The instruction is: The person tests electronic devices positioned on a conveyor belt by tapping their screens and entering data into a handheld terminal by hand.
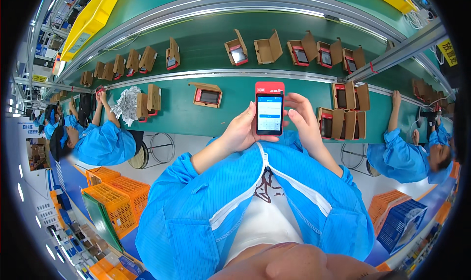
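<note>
A red handheld payment terminal point(269, 114) with a lit touchscreen is held upright in front of my chest. My left hand point(241, 129) grips it along its left side and lower end, thumb on the edge. At the terminal's right side is my right hand point(305, 119), its fingers apart and slightly bent, with nothing visible in it. Whether those fingertips touch the casing is hard to make out. On the green bench to the left lies an open cardboard box point(206, 95) with a dark-screened terminal inside. Stacked open boxes point(343, 124) holding red terminals stand right of my hand.
Beyond a metal rail, a green conveyor point(196, 53) carries several open boxes, mostly with terminals. Crumpled white paper point(127, 105) lies at left. Co-workers in blue sit to the left point(109, 143) and right point(403, 155). Orange crates point(116, 207) and a blue crate point(401, 223) stand behind.
</note>
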Motion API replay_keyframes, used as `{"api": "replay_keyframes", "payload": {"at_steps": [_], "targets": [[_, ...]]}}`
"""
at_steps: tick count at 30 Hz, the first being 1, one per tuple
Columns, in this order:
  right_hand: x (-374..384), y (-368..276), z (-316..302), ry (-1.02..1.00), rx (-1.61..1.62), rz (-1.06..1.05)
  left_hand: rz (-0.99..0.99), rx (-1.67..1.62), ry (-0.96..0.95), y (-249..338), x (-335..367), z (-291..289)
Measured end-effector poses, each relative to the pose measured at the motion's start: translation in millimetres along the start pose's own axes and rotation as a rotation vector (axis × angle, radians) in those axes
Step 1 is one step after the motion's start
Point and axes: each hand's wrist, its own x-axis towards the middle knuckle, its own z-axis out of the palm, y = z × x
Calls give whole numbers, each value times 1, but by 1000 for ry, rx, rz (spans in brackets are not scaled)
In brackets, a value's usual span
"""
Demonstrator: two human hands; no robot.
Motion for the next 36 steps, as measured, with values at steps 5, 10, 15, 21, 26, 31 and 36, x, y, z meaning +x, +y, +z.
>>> {"api": "replay_keyframes", "payload": {"at_steps": [5,10,15,21,26,31,36], "targets": [[2,2,4,-160,323,151,45,52,-59,-4,0,4],[1,3,6,-196,283,115,41,173,-23,-3,-1,9],[1,4,8,-166,245,68,23,157,-7,-5,0,4],[6,-1,22,-41,147,113,12,177,-17,-3,0,1],[10,0,21,-26,140,108,14,144,-12,-1,3,-2],[12,2,20,-38,179,92,-10,160,9,1,4,-1],[12,1,19,-38,170,111,-22,166,28,1,6,1]]}}
